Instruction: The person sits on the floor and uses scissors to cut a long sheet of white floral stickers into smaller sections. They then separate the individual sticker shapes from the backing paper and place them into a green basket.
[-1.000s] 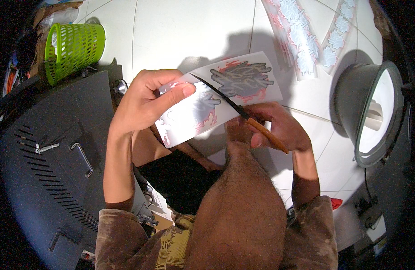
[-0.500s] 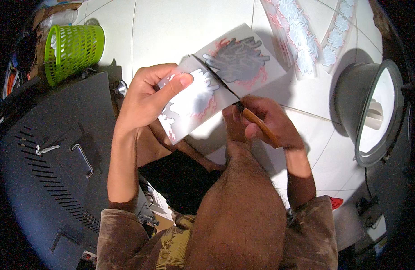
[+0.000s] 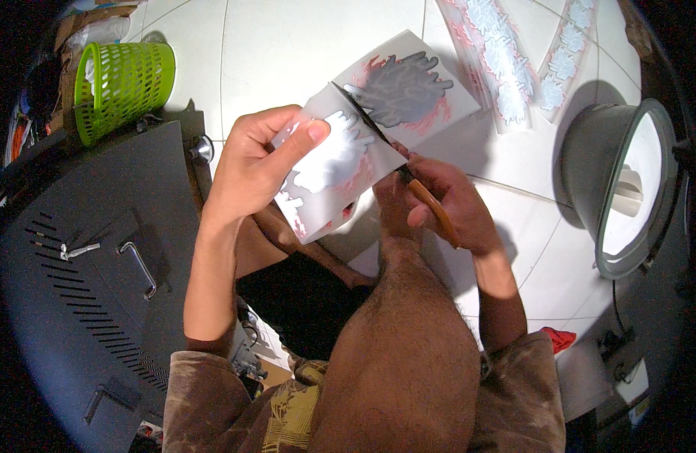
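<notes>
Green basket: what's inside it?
Through the slotted wall of the green basket, only something pale shows near its left side. The mouth faces away from the camera, so the rest of the inside is hidden.

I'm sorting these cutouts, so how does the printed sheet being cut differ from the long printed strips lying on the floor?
The printed sheet is broad and held in the left hand; the long printed strips are narrow and lie flat on tiles. The sheet shows big motifs, the strips rows of small ones. Both are pale with red edging.
</notes>
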`<state>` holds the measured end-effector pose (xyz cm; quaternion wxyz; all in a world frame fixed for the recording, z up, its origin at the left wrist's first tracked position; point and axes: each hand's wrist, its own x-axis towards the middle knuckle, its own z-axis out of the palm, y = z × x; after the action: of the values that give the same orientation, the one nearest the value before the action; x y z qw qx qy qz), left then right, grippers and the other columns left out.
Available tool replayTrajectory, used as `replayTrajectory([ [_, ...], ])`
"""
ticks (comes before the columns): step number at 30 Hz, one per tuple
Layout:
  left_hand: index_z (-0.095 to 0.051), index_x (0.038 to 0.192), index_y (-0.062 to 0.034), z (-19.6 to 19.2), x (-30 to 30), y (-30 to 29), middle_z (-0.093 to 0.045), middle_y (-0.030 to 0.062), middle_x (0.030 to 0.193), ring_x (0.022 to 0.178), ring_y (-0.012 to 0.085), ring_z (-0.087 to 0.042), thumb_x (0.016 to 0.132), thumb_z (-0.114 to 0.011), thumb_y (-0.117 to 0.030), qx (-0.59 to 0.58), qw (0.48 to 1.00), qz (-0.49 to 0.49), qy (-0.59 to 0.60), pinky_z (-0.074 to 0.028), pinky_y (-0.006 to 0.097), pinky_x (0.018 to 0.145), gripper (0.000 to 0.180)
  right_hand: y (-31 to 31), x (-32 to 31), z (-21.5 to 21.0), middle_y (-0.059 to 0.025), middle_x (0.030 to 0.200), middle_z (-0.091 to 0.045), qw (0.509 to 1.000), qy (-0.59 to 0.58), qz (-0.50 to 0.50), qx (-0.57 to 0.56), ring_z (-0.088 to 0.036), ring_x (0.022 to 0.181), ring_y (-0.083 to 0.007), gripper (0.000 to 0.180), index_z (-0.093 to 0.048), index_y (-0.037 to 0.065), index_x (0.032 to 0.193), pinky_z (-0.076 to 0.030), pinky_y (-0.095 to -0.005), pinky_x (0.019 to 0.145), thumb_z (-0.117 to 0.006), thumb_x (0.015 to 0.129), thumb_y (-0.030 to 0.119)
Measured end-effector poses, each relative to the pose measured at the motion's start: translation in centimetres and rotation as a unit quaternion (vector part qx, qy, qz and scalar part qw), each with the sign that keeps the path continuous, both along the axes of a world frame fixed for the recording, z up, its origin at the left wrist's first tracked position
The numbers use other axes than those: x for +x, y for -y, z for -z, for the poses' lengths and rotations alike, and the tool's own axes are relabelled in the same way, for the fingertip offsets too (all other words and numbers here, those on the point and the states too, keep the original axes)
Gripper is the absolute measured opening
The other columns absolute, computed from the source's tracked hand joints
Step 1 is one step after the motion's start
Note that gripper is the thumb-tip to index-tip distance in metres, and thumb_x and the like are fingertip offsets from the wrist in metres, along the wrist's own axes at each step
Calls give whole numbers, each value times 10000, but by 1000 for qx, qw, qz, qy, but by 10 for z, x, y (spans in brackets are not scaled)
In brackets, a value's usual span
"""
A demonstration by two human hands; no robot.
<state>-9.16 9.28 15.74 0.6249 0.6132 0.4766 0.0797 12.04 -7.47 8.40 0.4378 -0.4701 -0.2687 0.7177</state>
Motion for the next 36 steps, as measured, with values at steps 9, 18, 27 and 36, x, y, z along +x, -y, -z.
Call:
replayTrajectory([
  [9, -728, 898, 0, -5, -9, -14, -620, -54, 718, 659, 12, -493, 972, -708, -247, -50, 997, 58, -33, -409, 218, 572, 259, 3, 11, 2, -23, 921, -614, 998, 27, -56, 18, -557, 893, -108, 664, -651, 3, 1101, -494, -292, 812, -879, 716, 492],
  [18, -734, 996, 13, 17, -12, -28, -697, -14, 810, 715, 42, -580, 971, -697, -249, -128, 985, 115, -24, -473, 239, 638, 266, 3, 17, 2, -59, 941, -663, 995, 63, -67, 26, -578, 871, -120, 594, -672, -1, 1102, -514, -323, 801, -858, 775, 458],
  [27, -745, 1034, 0, 65, 5, -24, -725, -9, 859, 735, 44, -602, 985, -674, -223, -154, 973, 171, 3, -491, 229, 673, 240, 1, 18, 16, 18, 832, -575, 993, 99, -54, -35, -508, 813, -78, 702, -657, -15, 1047, -451, -255, 719, -796, 778, 618],
  [36, -759, 1027, -21, 122, -9, -15, -736, -9, 864, 703, 53, -620, 981, -681, -268, -217, 968, 115, -44, -492, 226, 629, 263, -18, 22, 49, -84, 919, -722, 971, 166, -166, -47, -580, 878, -101, 597, -704, 3, 1120, -521, -346, 780, -669, 918, 564],
])
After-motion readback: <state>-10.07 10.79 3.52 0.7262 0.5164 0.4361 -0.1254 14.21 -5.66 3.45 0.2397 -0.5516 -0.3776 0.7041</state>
